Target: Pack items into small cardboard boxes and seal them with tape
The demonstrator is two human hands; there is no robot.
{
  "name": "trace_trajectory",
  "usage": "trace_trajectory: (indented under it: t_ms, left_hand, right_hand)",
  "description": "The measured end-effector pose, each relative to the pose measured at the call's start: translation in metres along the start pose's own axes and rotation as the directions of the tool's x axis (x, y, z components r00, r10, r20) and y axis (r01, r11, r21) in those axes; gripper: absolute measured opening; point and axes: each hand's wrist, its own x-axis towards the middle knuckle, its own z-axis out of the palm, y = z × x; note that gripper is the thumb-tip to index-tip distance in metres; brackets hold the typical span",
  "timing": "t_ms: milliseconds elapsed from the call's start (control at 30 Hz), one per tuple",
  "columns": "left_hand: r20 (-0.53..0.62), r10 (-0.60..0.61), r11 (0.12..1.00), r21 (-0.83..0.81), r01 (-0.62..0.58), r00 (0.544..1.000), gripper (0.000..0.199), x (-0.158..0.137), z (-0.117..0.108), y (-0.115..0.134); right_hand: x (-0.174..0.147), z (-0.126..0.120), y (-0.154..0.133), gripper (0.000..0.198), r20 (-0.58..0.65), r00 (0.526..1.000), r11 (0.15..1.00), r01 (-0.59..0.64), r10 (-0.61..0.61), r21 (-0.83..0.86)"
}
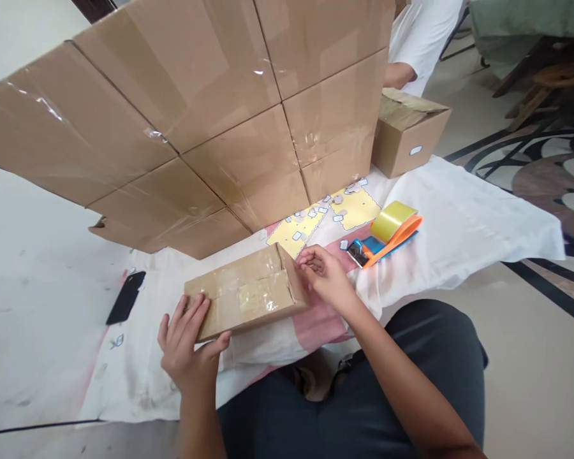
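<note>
Curling beside the carton [249, 293], the right hand [326, 275] partly hides its fingertips; whether it grips, I cannot tell. The left hand [185, 341] spreads wide against the brown, shiny-taped carton, lying on the cloth [463, 207].

1. A patterned white cloth [488, 210] carries the taped box [242, 293].
2. Left of the taped box lies a black phone [125, 298].
3. Right of it lies a tape dispenser [392, 224].
4. Behind it stand stacked cartons [239, 146].
5. Behind it, farther right, sits a labelled carton [411, 140].

Cartons [239, 153] bar passage beyond the box [229, 296]; room lies right of the dispenser [395, 242].
</note>
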Motion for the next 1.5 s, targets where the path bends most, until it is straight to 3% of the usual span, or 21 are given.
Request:
trace_trajectory:
  t_ms: [100, 200, 300, 533, 600, 633, 700, 767, 833, 933, 1067, 1200, 1367, 1500]
  left_hand:
    - [0.003, -0.002, 1.000, 0.003, 0.002, 1.000, 0.055, 0.001, 0.000, 0.001]
    - [-0.004, -0.011, 1.000, 0.005, 0.011, 1.000, 0.056, 0.000, -0.001, 0.002]
    - [-0.007, -0.023, 1.000, 0.005, 0.023, 1.000, 0.057, -0.001, -0.001, 0.002]
    - [-0.022, -0.031, 0.999, 0.005, 0.032, 0.999, 0.057, -0.002, 0.001, 0.003]
    - [-0.023, -0.038, 0.999, 0.005, 0.038, 0.999, 0.057, -0.002, 0.001, 0.003]
    - [-0.021, -0.042, 0.999, 0.005, 0.042, 0.999, 0.057, -0.002, 0.000, 0.003]
    - [-0.018, -0.044, 0.999, 0.005, 0.044, 0.999, 0.058, -0.002, 0.000, 0.004]
    - [-0.023, -0.044, 0.999, 0.007, 0.044, 0.999, 0.058, -0.002, 0.000, 0.004]
    - [-0.024, -0.045, 0.999, 0.007, 0.045, 0.999, 0.059, -0.002, 0.000, 0.005]
    - [-0.028, -0.050, 0.999, 0.004, 0.050, 0.998, 0.059, 0.000, 0.001, 0.007]
    - [-0.035, -0.054, 0.998, 0.010, 0.055, 0.998, 0.060, 0.001, 0.001, 0.010]
    - [-0.015, -0.058, 0.997, 0.045, 0.058, 0.998, 0.062, 0.001, 0.001, 0.011]
    - [-0.030, -0.064, 0.996, 0.055, 0.066, 0.998, 0.062, 0.001, 0.001, 0.011]
    - [-0.023, -0.072, 0.996, 0.051, 0.073, 0.997, 0.065, 0.001, 0.002, 0.010]
  right_hand:
    - [-0.002, -0.019, -0.007, 0.022, 0.059, 0.996, 0.938, 0.082, -0.066, -0.337]
    - [-0.010, -0.041, -0.013, 0.027, 0.251, 0.967, 0.755, 0.189, -0.034, -0.627]
    - [-0.020, -0.050, -0.015, 0.021, 0.354, 0.932, 0.650, 0.219, 0.082, -0.727]
    - [-0.034, -0.038, -0.005, 0.011, 0.280, 0.955, 0.541, 0.187, 0.095, -0.820]
    - [-0.032, -0.036, -0.002, 0.010, 0.263, 0.962, 0.603, 0.172, 0.066, -0.779]
    - [-0.031, -0.034, -0.001, 0.010, 0.246, 0.968, 0.683, 0.150, 0.044, -0.715]
    - [-0.026, -0.031, -0.001, 0.007, 0.192, 0.981, 0.888, 0.059, 0.034, -0.457]
    - [-0.021, -0.027, -0.001, 0.007, 0.157, 0.982, 0.992, -0.088, 0.102, -0.091]
    - [-0.016, -0.021, -0.002, 0.017, 0.172, 0.966, 0.957, -0.223, 0.192, 0.183]
    - [-0.010, -0.014, -0.003, 0.024, 0.267, 0.928, 0.874, -0.343, 0.259, 0.344]
    - [-0.001, -0.013, -0.001, 0.025, 0.390, 0.882, 0.846, -0.407, 0.265, 0.345]
    - [0.008, -0.017, 0.001, 0.020, 0.435, 0.868, 0.871, -0.389, 0.239, 0.299]
    - [0.008, -0.018, 0.005, 0.018, 0.438, 0.875, 0.893, -0.352, 0.208, 0.280]
    - [0.010, -0.017, 0.003, 0.016, 0.373, 0.912, 0.906, -0.295, 0.173, 0.303]
